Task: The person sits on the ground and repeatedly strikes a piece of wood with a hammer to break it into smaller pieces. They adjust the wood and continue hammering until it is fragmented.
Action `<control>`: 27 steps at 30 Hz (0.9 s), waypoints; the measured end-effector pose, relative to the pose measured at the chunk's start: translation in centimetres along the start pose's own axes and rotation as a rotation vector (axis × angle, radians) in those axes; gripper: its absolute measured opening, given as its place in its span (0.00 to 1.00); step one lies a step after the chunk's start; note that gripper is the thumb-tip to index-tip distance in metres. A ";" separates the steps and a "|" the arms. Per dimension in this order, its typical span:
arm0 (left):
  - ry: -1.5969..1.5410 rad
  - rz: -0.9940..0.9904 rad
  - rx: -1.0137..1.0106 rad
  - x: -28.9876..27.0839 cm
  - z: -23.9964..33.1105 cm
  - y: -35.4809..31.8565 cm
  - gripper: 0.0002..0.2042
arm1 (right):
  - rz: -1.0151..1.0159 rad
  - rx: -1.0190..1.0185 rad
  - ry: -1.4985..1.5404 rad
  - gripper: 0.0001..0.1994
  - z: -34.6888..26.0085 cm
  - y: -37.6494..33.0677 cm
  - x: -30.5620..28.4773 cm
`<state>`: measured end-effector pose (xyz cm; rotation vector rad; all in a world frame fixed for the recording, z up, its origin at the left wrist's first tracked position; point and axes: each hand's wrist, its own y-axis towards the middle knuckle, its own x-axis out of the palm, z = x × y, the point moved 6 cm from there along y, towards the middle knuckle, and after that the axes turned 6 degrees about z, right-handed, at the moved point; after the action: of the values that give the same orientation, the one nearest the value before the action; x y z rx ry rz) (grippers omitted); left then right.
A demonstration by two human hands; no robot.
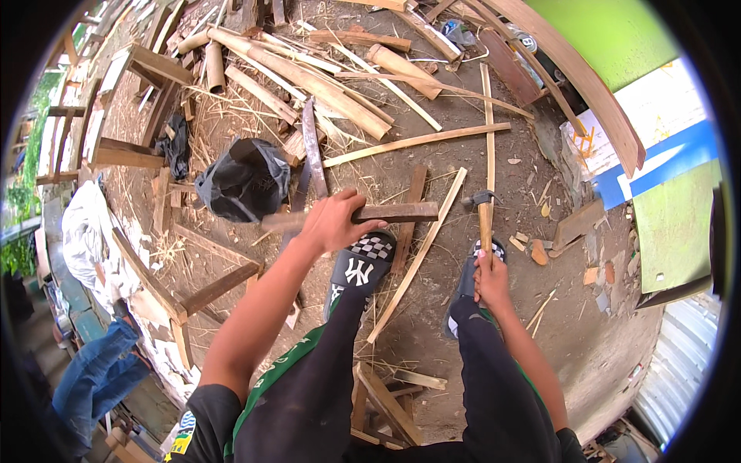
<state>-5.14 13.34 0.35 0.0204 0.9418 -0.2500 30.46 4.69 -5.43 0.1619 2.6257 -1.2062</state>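
Note:
My left hand (333,224) is closed round the middle of a short brown wooden batten (405,212), held roughly level above my left foot. In my right hand (491,279) is a hammer (485,220), gripped by its light wooden handle, with the dark metal head pointing away from me. Beyond my left hand a long flat blade, perhaps a saw or machete (312,147), lies on the ground. A thin pale wooden strip (421,251) rests on the dirt between my feet, and a darker board (411,208) lies partly behind the held batten.
A black plastic bag (245,181) sits left of centre. Several bamboo poles (309,81) and strips are piled ahead. Wooden frames (220,289) stand at the left, near white cloth (96,235) and blue jeans (96,378). Green and white panels (671,224) and corrugated metal (683,370) line the right.

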 end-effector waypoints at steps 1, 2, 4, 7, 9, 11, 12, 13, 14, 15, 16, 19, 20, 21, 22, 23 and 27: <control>-0.045 -0.012 -0.021 -0.1 0.1 -0.4 0.25 | 0.001 0.002 0.005 0.19 0.0 0.3 -0.1; -0.090 -0.024 -0.043 -0.1 0.2 -0.7 0.24 | 0.003 0.005 0.010 0.20 0.0 0.5 -0.3; -0.240 -0.291 -0.326 0.0 0.8 -0.9 0.27 | -0.005 0.012 0.034 0.20 0.3 0.8 -0.8; -0.646 -0.209 -0.442 1.2 0.8 -1.8 0.27 | -0.024 0.010 0.067 0.20 0.3 0.9 -0.9; -0.688 -0.112 -0.442 1.8 0.4 -2.8 0.27 | -0.025 0.004 0.044 0.19 0.1 0.8 -0.4; -0.583 0.034 -0.320 2.7 -1.4 -3.5 0.28 | -0.054 -0.005 0.044 0.19 -0.4 0.7 0.6; -0.699 -0.189 -0.599 3.1 1.1 -3.1 0.29 | -0.022 0.004 0.034 0.19 0.1 0.6 -1.0; -0.747 -0.204 -0.569 2.2 2.2 -2.7 0.29 | -0.027 0.007 0.032 0.19 0.0 0.5 -0.9; -0.793 -0.216 -0.541 1.5 2.7 -2.5 0.29 | -0.036 0.010 0.029 0.19 -0.1 0.5 -0.6; -0.842 -0.232 -0.512 1.2 3.2 -2.3 0.30 | -0.040 0.015 0.024 0.19 -0.2 0.5 -0.5; -0.880 -0.246 -0.499 1.0 3.5 -2.2 0.31 | -0.044 0.013 0.022 0.19 -0.2 0.5 -0.5; -1.010 -0.294 -0.466 1.0 4.0 -1.9 0.35 | -0.053 0.010 0.012 0.19 -0.4 0.5 -0.4; -1.063 -0.315 -0.459 1.3 3.8 -1.9 0.36 | -0.054 0.011 0.008 0.19 -0.5 0.5 -0.4; -1.117 -0.337 -0.453 1.4 3.9 -1.8 0.37 | -0.054 0.012 0.003 0.19 -0.5 0.5 -0.4; -1.169 -0.335 -0.508 1.7 3.8 -1.8 0.37 | -0.054 0.015 0.007 0.19 -0.4 0.5 -0.5; -1.221 -0.334 -0.564 2.0 3.8 -2.0 0.37 | -0.055 0.018 0.011 0.19 -0.4 0.5 -0.5; -1.240 -0.296 -0.723 2.2 4.4 -1.8 0.23 | -0.051 0.036 0.053 0.19 -0.2 0.6 -1.0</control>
<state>-0.80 10.62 1.28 -0.8559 -0.2539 -0.1341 31.52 5.26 -5.44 0.1363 2.6699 -1.2833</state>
